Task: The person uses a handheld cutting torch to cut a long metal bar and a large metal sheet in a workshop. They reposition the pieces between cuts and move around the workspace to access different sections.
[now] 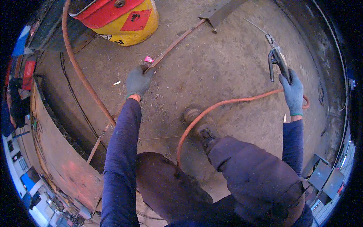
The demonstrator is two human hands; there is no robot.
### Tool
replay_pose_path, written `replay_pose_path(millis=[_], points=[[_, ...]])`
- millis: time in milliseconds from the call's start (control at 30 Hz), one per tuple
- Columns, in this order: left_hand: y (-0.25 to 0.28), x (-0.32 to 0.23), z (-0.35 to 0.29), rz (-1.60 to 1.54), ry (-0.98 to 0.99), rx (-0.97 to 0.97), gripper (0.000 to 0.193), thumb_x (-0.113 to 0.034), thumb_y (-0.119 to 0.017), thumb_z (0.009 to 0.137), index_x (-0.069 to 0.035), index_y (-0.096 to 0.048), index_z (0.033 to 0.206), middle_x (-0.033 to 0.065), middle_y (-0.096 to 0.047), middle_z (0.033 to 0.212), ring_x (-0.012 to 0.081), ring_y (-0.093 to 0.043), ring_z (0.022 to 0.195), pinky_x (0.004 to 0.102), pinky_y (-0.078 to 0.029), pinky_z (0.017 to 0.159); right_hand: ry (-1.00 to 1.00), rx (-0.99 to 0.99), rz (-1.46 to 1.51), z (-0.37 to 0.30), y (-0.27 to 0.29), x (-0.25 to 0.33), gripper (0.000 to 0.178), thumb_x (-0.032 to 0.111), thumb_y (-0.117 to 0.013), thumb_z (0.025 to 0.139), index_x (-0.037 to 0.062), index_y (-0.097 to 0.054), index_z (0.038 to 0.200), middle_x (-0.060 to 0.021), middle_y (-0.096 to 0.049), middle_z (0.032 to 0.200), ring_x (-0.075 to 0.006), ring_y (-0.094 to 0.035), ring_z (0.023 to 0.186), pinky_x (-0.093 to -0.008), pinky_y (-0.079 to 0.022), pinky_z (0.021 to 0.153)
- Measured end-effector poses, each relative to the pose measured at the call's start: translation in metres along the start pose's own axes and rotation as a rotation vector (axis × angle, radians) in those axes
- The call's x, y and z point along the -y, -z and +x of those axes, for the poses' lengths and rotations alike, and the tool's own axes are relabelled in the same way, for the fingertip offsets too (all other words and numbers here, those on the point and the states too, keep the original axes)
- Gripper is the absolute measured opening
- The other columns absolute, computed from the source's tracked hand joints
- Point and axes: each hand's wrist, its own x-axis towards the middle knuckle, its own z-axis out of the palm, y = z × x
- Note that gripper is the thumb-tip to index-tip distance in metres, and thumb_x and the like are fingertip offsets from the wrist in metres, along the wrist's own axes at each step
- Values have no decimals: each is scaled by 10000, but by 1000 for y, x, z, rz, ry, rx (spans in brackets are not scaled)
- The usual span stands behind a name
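My left hand (138,81), in a grey work glove, is closed around a long, thin flat metal bar (174,44). The bar's far end meets a dark steel angle piece (221,13) on the ground; the near part runs under my left forearm. Out to the right, my right hand (293,92), gloved too, grips a welding electrode holder (280,60) by its handle. A thin welding rod (254,25) sticks out of its jaws toward the far left, its tip apart from the steel. An orange cable (234,100) runs from near that hand toward my legs.
A cut-open yellow and red drum (140,28) stands at the far left. Beside it an orange hose (81,72) crosses the floor. A rusty steel plate (64,151) edges the left side, a dark curved wall (332,68) the right. My boot (206,134) is beside the cable.
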Motion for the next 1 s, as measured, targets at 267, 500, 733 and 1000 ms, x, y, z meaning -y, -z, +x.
replay_pose_path(millis=[267, 500, 733, 1000], points=[[-3, -2, -8, -23, -15, -50, 460, -451, -707, 915, -45, -793, 1114, 235, -758, 1049, 416, -731, 975, 490, -555, 872, -18, 34, 48, -4, 1, 1, 591, 365, -730, 940, -7, -624, 1387, -238, -736, 1214, -337, -727, 1126, -415, -543, 950], [7, -1, -6, 52, 13, 10, 499, -448, -758, 876, -49, -770, 1176, 235, -754, 1089, 421, -724, 1010, 497, -557, 887, 46, 89, 109, 19, 4, 36, 615, 376, -727, 944, 20, -603, 1430, -211, -747, 1217, -322, -740, 1091, -407, -548, 927], [31, -32, -60, 96, -186, -262, 700, -446, -786, 859, -45, -618, 1407, 287, -591, 1398, 447, -601, 1246, 538, -487, 1051, 218, 185, 107, 56, 18, 93, 581, 333, -725, 955, 52, -601, 1449, -192, -754, 1221, -297, -733, 1133, -375, -541, 966], [40, -51, -161, -850, 348, -199, 606, -442, -713, 942, 47, -678, 1298, 287, -708, 1215, 389, -695, 1106, 454, -525, 985, 16, 137, 77, 60, 26, 113, 547, 331, -686, 977, 39, -619, 1435, -188, -763, 1189, -276, -740, 1101, -372, -555, 937]])
